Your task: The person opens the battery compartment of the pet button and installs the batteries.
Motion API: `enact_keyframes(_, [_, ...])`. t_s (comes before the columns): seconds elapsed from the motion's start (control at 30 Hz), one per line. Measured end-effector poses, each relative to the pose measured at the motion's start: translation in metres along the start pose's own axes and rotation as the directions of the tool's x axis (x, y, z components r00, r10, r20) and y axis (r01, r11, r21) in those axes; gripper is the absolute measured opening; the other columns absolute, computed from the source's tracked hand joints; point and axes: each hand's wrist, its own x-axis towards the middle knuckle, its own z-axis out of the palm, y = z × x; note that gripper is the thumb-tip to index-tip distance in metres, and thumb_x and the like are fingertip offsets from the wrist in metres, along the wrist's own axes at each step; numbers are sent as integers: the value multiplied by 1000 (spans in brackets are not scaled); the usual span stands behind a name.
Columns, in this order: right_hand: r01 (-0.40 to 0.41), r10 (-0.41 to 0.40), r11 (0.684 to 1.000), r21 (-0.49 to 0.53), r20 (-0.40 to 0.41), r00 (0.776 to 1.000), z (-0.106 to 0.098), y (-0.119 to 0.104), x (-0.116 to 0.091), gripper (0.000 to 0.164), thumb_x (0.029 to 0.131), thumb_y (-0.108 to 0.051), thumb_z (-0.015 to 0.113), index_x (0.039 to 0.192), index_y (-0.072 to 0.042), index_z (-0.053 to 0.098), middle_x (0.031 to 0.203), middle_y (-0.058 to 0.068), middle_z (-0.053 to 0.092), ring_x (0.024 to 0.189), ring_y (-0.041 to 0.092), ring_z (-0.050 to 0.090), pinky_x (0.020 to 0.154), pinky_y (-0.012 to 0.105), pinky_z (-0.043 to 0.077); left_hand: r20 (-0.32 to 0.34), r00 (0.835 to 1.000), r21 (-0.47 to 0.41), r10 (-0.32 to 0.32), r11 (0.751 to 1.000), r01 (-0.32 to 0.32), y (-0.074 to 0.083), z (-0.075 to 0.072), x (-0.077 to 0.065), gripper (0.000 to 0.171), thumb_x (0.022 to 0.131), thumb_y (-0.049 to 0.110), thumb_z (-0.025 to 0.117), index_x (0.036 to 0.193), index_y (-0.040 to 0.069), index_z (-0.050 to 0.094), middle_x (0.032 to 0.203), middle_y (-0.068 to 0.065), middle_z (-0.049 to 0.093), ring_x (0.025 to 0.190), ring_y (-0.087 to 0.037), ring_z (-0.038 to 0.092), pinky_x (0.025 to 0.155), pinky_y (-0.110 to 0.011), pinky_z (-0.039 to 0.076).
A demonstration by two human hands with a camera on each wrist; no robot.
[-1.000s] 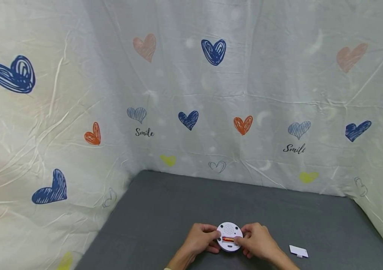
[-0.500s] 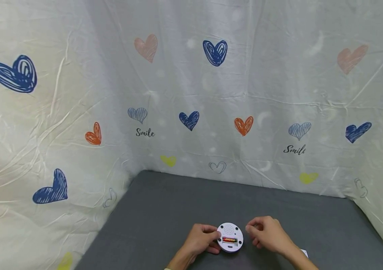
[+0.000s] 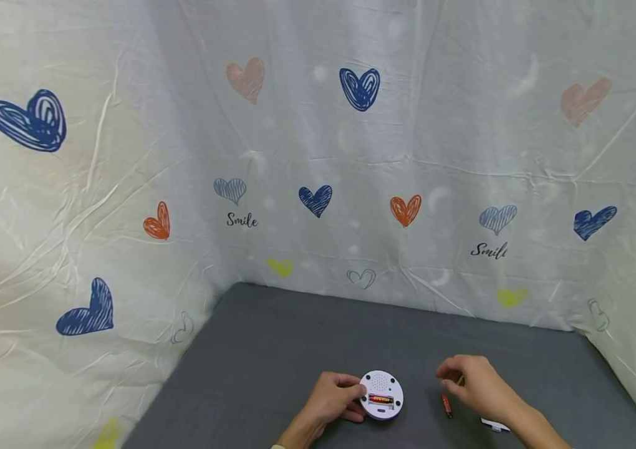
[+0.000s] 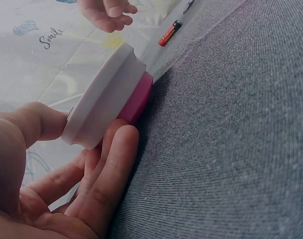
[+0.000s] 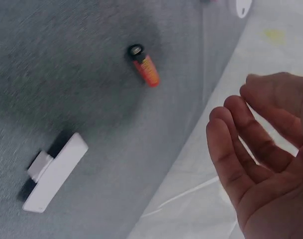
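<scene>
My left hand [image 3: 332,398] pinches the left edge of a round white device [image 3: 381,378], thumb on top and fingers beneath. Small holes, dark feet and a battery compartment with a red battery [image 3: 381,400] in it show on its upturned face. In the left wrist view, a pink part [image 4: 137,99] shows on its underside, close over the cloth. Off to the right, my right hand [image 3: 477,381] is raised with relaxed, bent fingers and nothing between them. A loose red battery with a black end [image 3: 446,405] shows just below those fingertips.
A white rectangular cover with a tab [image 5: 56,172] lies on the grey cloth-covered table [image 3: 273,337], partly hidden by my right forearm in the head view. A pale curtain printed with hearts [image 3: 351,156] hangs around the back and sides.
My right hand has left the device and moved right. A loose red battery has come into view below it. My left hand keeps its hold on the device.
</scene>
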Motion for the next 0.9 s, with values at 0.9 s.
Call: enact_keyframes(0.9, [451,-438,807,-381,125,890,26,26,-4,40,79,14,77,79,-25,70,82,-15,61,77,-2,53,59,17,48,0,1000,0,5,1000,-5,0,-1,-2,26,97,3,74,119,-10,75,89,-11,79,67,-18,76,62,-37,71])
